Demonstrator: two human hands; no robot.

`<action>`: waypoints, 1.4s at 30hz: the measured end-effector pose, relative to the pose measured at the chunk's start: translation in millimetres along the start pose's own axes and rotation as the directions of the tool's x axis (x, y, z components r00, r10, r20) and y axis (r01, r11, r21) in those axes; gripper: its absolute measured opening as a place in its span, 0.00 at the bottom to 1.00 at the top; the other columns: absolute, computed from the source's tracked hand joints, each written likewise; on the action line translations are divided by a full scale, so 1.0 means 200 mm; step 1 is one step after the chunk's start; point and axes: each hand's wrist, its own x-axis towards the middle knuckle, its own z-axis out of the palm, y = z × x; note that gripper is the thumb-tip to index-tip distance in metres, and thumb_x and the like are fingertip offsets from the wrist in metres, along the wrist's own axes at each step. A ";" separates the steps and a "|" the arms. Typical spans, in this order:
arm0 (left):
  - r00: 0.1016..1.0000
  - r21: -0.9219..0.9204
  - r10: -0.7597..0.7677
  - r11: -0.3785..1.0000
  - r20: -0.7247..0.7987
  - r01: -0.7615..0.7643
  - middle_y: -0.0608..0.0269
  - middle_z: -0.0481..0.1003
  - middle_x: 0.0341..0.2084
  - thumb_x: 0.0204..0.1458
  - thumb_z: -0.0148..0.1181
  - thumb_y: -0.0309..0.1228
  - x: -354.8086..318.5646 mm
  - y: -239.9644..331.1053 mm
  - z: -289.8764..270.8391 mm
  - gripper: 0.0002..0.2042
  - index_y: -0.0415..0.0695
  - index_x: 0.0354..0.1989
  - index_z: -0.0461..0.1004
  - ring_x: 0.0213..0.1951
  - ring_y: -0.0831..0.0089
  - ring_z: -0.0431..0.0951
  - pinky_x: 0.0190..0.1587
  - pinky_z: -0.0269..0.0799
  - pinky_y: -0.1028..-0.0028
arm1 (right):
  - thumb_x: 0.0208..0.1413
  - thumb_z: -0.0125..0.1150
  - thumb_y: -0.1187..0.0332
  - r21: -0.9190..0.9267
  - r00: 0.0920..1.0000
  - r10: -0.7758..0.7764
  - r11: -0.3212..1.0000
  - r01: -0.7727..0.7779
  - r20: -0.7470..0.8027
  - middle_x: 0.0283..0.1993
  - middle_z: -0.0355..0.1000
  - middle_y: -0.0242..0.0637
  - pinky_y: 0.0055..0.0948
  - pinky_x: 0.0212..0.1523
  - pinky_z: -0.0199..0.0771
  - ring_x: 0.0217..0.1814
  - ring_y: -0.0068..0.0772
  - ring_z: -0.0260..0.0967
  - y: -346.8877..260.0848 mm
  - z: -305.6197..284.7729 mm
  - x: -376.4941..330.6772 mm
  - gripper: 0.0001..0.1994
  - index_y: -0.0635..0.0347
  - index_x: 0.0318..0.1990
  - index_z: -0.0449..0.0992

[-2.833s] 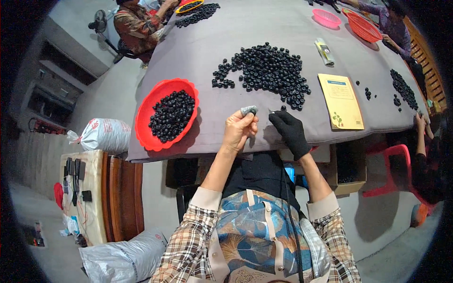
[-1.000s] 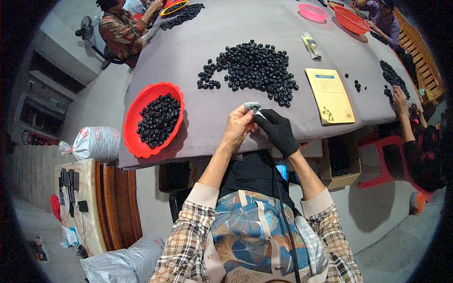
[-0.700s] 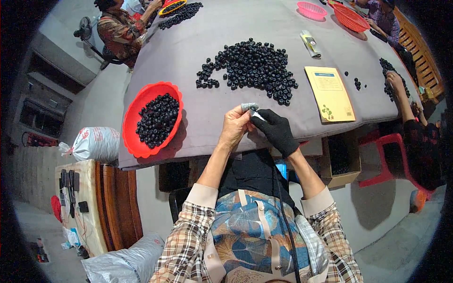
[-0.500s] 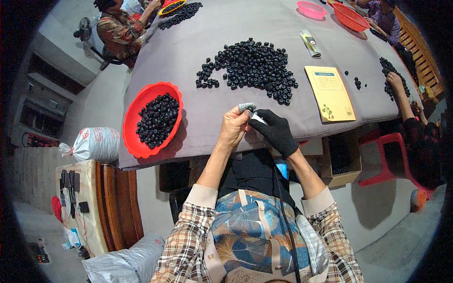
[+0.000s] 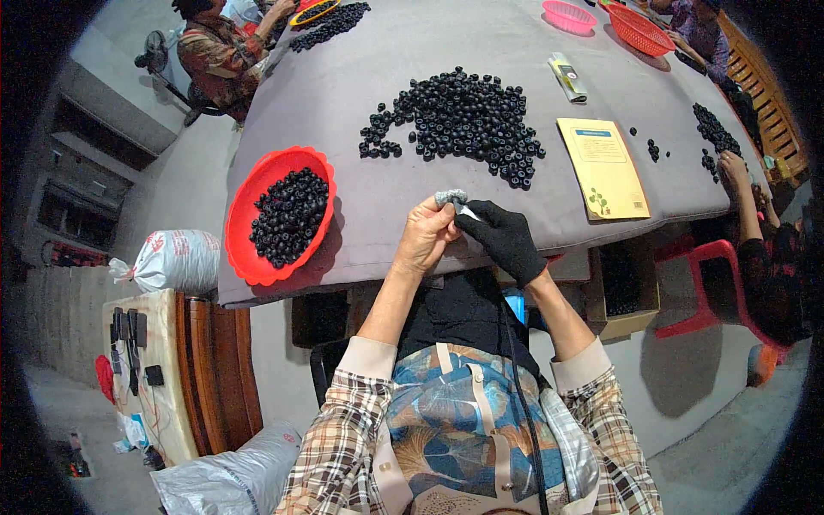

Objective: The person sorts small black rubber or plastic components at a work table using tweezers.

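My left hand (image 5: 425,233) is bare, with a grey covering (image 5: 450,198) on a fingertip, and is closed in a pinch. My right hand (image 5: 502,242), in a black glove, pinches a slim whitish pointed piece (image 5: 469,213) against the left fingertips. Whatever small part sits between the fingers is hidden. Both hands meet just above the table's near edge. Beyond them lies a pile of small black rings (image 5: 468,116), seemingly rubber or plastic. To the left, a red scalloped basin (image 5: 245,257) holds many more black rings.
A yellow booklet (image 5: 605,172) and a small packet (image 5: 566,77) lie right of the pile. Pink (image 5: 569,17) and red baskets (image 5: 639,33) stand at the far right. Co-workers sit around the grey-covered table. A cardboard box (image 5: 631,322) and a red stool (image 5: 704,257) are at the lower right.
My hands stay pinched together at nearly the same spot, with the fingers shifted slightly. At the right, a co-worker's hand has moved away from their black rings toward the table's edge.
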 end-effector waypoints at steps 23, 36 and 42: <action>0.998 0.036 -0.039 0.999 -0.044 0.041 0.66 0.73 0.27 0.52 0.52 0.24 -0.01 0.02 0.04 0.07 0.39 0.38 0.72 0.21 0.83 0.70 0.24 0.68 0.86 | 0.54 0.49 0.68 -0.213 0.980 -0.196 0.959 0.184 -0.032 0.42 0.70 0.38 0.26 0.37 0.71 0.39 0.35 0.71 0.04 0.01 -0.01 0.11 0.57 0.43 0.72; 0.997 0.038 -0.029 0.999 -0.069 0.032 0.68 0.73 0.24 0.52 0.52 0.24 -0.02 0.03 0.06 0.07 0.38 0.38 0.72 0.18 0.85 0.69 0.21 0.66 0.87 | 0.54 0.50 0.70 -0.152 0.999 -0.042 0.988 0.040 -0.009 0.43 0.71 0.36 0.23 0.38 0.72 0.39 0.30 0.72 0.04 0.03 0.00 0.12 0.57 0.46 0.72; 0.998 0.073 -0.016 0.997 -0.066 0.021 0.68 0.73 0.23 0.52 0.52 0.24 -0.02 0.02 0.08 0.06 0.39 0.37 0.72 0.18 0.85 0.68 0.21 0.66 0.87 | 0.54 0.49 0.70 -0.133 1.000 -0.003 0.991 0.002 -0.007 0.42 0.71 0.37 0.23 0.38 0.71 0.39 0.29 0.72 0.04 0.02 0.00 0.12 0.58 0.46 0.71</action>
